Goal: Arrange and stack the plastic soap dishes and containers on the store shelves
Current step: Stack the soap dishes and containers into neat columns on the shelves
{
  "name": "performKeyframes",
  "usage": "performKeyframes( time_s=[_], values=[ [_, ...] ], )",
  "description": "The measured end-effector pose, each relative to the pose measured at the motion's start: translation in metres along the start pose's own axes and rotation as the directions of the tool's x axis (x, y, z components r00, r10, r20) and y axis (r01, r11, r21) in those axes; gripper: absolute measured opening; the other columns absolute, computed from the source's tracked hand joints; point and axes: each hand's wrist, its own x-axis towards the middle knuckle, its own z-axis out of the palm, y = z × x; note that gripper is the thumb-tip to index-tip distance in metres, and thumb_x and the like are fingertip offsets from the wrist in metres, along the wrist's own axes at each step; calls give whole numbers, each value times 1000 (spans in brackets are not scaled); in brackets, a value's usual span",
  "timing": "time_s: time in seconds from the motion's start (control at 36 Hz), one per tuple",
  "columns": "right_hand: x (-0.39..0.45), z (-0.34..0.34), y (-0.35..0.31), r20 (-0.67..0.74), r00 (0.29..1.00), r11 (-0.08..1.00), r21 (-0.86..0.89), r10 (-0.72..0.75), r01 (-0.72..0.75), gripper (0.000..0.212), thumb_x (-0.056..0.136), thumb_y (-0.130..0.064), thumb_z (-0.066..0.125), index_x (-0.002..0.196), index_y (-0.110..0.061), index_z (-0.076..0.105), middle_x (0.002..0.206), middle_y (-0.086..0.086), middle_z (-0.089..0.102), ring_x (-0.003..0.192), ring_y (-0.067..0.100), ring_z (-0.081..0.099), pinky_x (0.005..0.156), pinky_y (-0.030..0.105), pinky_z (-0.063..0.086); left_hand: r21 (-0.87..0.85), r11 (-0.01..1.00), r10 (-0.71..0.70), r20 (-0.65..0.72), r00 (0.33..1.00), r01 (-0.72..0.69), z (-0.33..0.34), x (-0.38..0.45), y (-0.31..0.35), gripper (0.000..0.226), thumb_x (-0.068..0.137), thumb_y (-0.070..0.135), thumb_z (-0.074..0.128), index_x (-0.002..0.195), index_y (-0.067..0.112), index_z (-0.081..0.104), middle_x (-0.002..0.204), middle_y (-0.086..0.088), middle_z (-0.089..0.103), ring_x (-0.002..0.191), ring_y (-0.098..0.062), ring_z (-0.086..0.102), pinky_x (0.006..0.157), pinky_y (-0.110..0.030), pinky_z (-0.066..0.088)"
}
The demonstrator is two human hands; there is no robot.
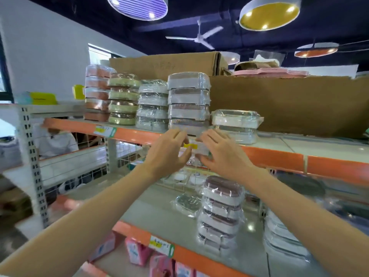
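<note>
Left hand (169,151): raised before the upper shelf edge, fingers curled round the left end of a wrapped dish (196,148).
Right hand (221,154): fingers and thumb clamped on the dish's right end.
Dish: clear-wrapped, pale, yellow tag on its front; held between both hands, just in front of the upper shelf (279,145), below the grey stack.
Grey stack (188,100): four wrapped dishes, upright on the upper shelf.
Short stack (235,124): two dishes, just right of the grey stack.
Other stacks: white (152,104), green (123,98), brown (97,91), ranged leftward.
Boxes (279,104): cardboard, behind the stacks.
Lower shelf (159,212): tall leaning stack (220,214) of wrapped dishes; one loose dish (188,202) beside it.
</note>
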Motion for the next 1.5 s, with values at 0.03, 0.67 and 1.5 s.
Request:
performKeyframes(
  time_s=[0.03,0.67,1.5],
  values=[
    [-3,7,-9,0,1000,999,31,-14,14,37,81,-35,47,98,-6,65,94,6,65,87,25,62,75,35,53,-8,1000,-5,20,1000,5,0,-11,-5,12,83,18,63,81,8,58,74,-1,53,64,-14,43,54,-23,35],
    [-19,276,-74,737,445,747,-122,509,-654,58,93,-28,55,139,-2,33,151,13,25,139,27,24,108,35,27,-140,970,-32,740,672,200,141,-143,-188,41,91,32,53,127,11,51,122,-8,54,107,-29,57,91,-40,47],
    [-12,347,-48,740,150,665,-472,656,-580,100,78,-49,67,146,1,14,149,18,21,137,35,20,110,40,26,-347,880,72,772,632,323,218,-171,-241,38,93,27,55,127,10,53,118,-6,60,104,-20,59,92,-33,48]
  ],
)
